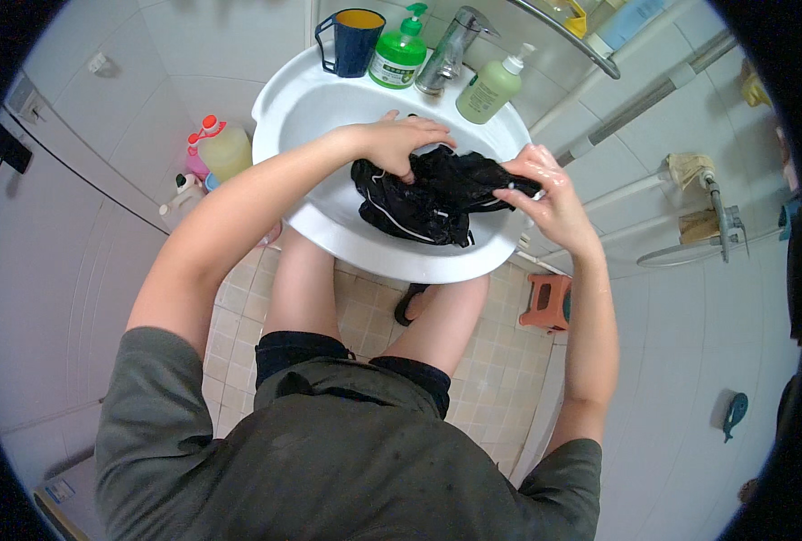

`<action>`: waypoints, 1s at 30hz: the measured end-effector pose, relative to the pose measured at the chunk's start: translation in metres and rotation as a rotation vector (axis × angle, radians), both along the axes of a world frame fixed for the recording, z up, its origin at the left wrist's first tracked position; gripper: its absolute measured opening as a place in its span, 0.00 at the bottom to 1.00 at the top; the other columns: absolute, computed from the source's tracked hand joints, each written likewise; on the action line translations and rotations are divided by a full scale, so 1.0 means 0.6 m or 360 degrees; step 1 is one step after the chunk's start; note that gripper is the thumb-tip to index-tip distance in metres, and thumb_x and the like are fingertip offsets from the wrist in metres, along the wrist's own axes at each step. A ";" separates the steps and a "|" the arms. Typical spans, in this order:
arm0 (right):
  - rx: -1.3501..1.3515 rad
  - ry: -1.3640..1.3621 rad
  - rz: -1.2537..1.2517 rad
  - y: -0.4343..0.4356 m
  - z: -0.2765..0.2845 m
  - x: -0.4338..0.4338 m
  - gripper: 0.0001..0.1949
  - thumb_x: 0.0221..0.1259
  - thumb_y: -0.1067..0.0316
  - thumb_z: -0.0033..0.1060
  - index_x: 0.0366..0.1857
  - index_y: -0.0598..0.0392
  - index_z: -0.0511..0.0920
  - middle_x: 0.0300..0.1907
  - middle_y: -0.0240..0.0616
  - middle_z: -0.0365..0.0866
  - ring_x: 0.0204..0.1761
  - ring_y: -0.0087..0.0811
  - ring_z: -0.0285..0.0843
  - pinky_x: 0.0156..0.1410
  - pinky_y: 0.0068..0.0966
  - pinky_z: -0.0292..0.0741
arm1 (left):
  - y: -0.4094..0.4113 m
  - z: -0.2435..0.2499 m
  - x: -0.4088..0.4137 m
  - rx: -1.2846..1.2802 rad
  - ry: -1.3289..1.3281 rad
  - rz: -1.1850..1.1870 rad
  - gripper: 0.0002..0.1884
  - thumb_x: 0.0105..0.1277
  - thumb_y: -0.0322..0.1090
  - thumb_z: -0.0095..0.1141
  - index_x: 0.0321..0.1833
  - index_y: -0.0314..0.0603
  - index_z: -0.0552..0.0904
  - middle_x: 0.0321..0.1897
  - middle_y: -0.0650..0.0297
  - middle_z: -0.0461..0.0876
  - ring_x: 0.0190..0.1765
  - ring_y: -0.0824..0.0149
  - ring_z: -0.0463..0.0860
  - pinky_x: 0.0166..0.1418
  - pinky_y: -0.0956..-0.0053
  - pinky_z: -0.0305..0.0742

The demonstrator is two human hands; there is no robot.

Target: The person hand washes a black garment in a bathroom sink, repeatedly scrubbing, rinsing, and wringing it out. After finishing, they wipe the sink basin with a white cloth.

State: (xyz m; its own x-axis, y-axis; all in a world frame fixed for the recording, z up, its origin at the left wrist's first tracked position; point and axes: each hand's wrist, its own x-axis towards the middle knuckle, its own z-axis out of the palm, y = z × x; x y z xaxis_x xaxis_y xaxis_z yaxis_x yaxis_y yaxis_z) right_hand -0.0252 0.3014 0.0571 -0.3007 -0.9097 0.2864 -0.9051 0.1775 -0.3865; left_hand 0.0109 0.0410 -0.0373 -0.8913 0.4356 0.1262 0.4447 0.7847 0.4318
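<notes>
A wet black cloth item (418, 196) with thin white piping lies bunched in the white washbasin (401, 267); its exact kind cannot be made out. My left hand (404, 142) rests on its far left part with the fingers spread, thumb pressed against the fabric. At the right rim, my right hand (543, 193) pinches one end of the cloth between thumb and fingers, lifting it a little. Wet sheen and a few suds show on the right hand. The cloth hides much of the basin's bottom.
Along the basin's back edge stand a dark blue mug (351, 44), a green pump bottle (399, 54), a chrome faucet (448, 51) and a pale green pump bottle (492, 88). Jugs (222, 152) stand at the left. An orange stool (546, 301) sits on the floor at the right.
</notes>
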 end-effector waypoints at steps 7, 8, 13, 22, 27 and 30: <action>-0.0061 -0.0724 -0.0282 0.020 0.040 -0.006 0.12 0.58 0.71 0.64 0.45 0.60 0.77 0.43 0.32 0.76 0.48 0.23 0.71 0.55 0.23 0.70 | 0.025 -0.024 -0.071 0.0474 -0.0722 -0.0265 0.32 0.50 0.32 0.64 0.61 0.39 0.70 0.51 0.52 0.79 0.54 0.58 0.78 0.60 0.69 0.70; -0.0087 -0.0785 -0.0157 0.028 0.042 -0.014 0.12 0.62 0.69 0.61 0.46 0.62 0.76 0.42 0.29 0.76 0.44 0.19 0.70 0.51 0.18 0.70 | 0.024 -0.017 -0.059 0.0530 -0.0657 -0.0277 0.31 0.50 0.32 0.64 0.59 0.37 0.71 0.50 0.52 0.80 0.52 0.58 0.79 0.59 0.69 0.71; -0.0178 -0.0869 -0.0231 0.025 0.019 -0.037 0.12 0.61 0.66 0.62 0.45 0.58 0.75 0.39 0.26 0.76 0.41 0.17 0.70 0.48 0.17 0.69 | -0.058 0.042 0.006 -0.0762 0.0657 -0.0250 0.13 0.49 0.36 0.66 0.36 0.40 0.81 0.38 0.53 0.80 0.45 0.52 0.80 0.49 0.59 0.75; -0.0080 -0.0861 -0.0527 0.028 -0.064 -0.045 0.13 0.54 0.62 0.64 0.40 0.52 0.74 0.37 0.28 0.75 0.45 0.21 0.70 0.54 0.19 0.65 | -0.113 0.096 0.122 -0.0368 0.0139 0.0073 0.06 0.63 0.32 0.52 0.35 0.37 0.79 0.31 0.53 0.82 0.40 0.54 0.81 0.44 0.60 0.74; -0.0459 -0.0876 -0.0835 0.014 -0.039 -0.072 0.12 0.58 0.57 0.64 0.30 0.54 0.79 0.26 0.24 0.74 0.32 0.17 0.67 0.39 0.17 0.65 | -0.085 0.056 0.072 0.0792 -0.0456 0.0064 0.14 0.71 0.40 0.45 0.35 0.36 0.77 0.29 0.64 0.80 0.36 0.71 0.80 0.42 0.74 0.73; -0.0432 -0.0872 -0.0939 0.005 -0.011 -0.065 0.13 0.57 0.55 0.66 0.29 0.55 0.81 0.22 0.22 0.74 0.27 0.17 0.66 0.32 0.18 0.64 | -0.049 0.066 0.058 0.1378 -0.0565 0.0223 0.15 0.75 0.45 0.41 0.36 0.41 0.73 0.24 0.71 0.73 0.29 0.79 0.73 0.35 0.82 0.68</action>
